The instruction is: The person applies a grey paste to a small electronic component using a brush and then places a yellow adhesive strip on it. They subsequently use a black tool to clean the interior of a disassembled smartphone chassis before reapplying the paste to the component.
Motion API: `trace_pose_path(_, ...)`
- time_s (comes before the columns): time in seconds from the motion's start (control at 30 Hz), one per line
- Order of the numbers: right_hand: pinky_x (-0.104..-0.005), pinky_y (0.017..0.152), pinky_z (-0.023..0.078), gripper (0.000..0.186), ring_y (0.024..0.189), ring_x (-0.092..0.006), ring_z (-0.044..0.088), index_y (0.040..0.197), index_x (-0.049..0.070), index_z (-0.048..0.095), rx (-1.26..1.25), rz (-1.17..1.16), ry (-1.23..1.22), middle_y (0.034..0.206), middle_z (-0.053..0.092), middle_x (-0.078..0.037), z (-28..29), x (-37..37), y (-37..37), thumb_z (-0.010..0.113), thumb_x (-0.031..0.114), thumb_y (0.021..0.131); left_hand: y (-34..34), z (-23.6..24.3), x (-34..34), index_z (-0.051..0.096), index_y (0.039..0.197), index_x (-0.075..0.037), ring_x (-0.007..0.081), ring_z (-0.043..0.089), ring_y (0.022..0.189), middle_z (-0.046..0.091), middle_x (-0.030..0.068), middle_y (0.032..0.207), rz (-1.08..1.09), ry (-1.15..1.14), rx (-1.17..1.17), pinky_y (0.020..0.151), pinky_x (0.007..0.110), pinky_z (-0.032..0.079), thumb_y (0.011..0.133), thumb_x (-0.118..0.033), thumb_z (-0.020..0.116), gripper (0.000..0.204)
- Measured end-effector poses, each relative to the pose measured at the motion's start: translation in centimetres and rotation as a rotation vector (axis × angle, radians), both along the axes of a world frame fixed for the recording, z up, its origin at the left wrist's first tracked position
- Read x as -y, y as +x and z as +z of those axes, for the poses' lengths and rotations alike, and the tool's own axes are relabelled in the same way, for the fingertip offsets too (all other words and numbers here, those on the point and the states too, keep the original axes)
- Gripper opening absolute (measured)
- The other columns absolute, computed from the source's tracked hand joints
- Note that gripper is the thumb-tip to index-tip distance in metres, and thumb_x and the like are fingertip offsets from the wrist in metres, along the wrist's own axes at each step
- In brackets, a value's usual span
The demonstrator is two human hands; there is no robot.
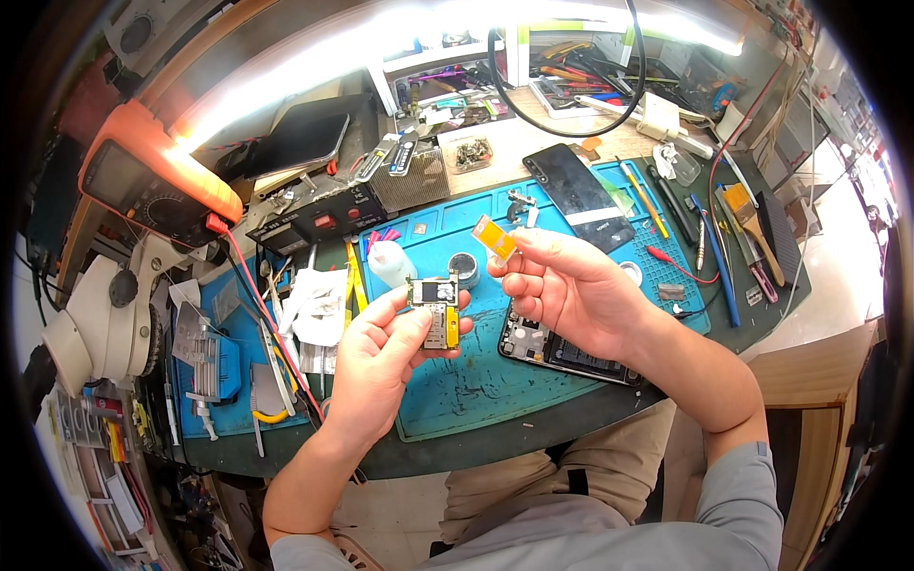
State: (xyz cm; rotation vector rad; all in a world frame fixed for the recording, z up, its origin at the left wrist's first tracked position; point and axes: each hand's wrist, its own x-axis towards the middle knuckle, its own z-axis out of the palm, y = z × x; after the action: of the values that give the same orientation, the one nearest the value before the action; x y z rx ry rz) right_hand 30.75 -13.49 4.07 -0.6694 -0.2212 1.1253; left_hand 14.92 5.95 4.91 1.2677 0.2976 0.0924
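Observation:
Above the blue work mat (466,395), my left hand (381,357) pinches a small phone circuit board (440,319) between thumb and fingers. The board has a dark square, silver shields and a yellow strip along one side. To the right and slightly higher, my right hand (576,285) grips a small flat orange-yellow piece (494,238) with a pale edge; its exact kind is unclear. The two held things are apart. Below my right hand lies an opened phone body (543,347), partly hidden by the hand and forearm. A small round jar (464,269) stands behind the board.
A white bottle (388,263) stands behind my left hand. Farther back lies a dark phone (576,195). Screwdrivers and brushes (745,214) crowd the right side. An orange multimeter (157,171), a black power box (319,217) and white crumpled tissue (317,305) are at the left.

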Motion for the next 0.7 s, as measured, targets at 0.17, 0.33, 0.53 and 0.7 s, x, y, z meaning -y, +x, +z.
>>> trace_pose_path(0.17,-0.0247,0.079,0.059,0.032,0.096,-0.0092,0.069,0.126,0.003,0.062,-0.017,0.003,0.002,0.115,0.071,-0.007,0.01,-0.01,-0.02,0.067,0.025,0.104,-0.01,-0.01,0.03,0.054,0.140,0.006,0.0227,0.073,0.109,0.068,0.0211,0.132,-0.001,-0.003,0.002,0.085,0.033,0.063,0.108,-0.014,0.053,0.037)
trace_pose_path(0.33,-0.0248,0.080,0.059,0.030,0.095,-0.0093,0.069,0.126,0.003,0.062,-0.067,0.025,0.020,0.114,0.071,-0.006,0.03,0.00,-0.15,0.065,0.026,0.106,-0.03,-0.01,-0.08,0.054,0.140,0.006,0.0228,0.073,0.110,0.068,0.0211,0.132,-0.006,-0.008,0.002,0.085,0.033,0.063,0.109,-0.014,0.053,0.037)
trace_pose_path(0.53,-0.0244,0.078,0.059,0.030,0.095,-0.0090,0.069,0.126,0.004,0.063,-0.089,0.010,0.004,0.113,0.072,-0.006,-0.20,0.04,-0.13,0.066,0.026,0.105,-0.05,0.08,-0.05,0.055,0.140,0.004,0.0214,0.073,0.111,0.070,0.0158,0.131,-0.020,-0.016,-0.009,0.088,0.033,0.060,0.109,-0.016,0.053,0.036)
trace_pose_path(0.7,-0.0236,0.077,0.059,0.031,0.095,-0.0092,0.069,0.126,0.003,0.063,-0.064,0.009,0.002,0.112,0.071,-0.007,-0.05,-0.02,-0.25,0.067,0.026,0.104,-0.05,0.02,-0.11,0.055,0.140,0.004,0.0211,0.073,0.111,0.070,0.0158,0.131,-0.020,-0.021,-0.008,0.088,0.033,0.060,0.109,-0.016,0.054,0.037)
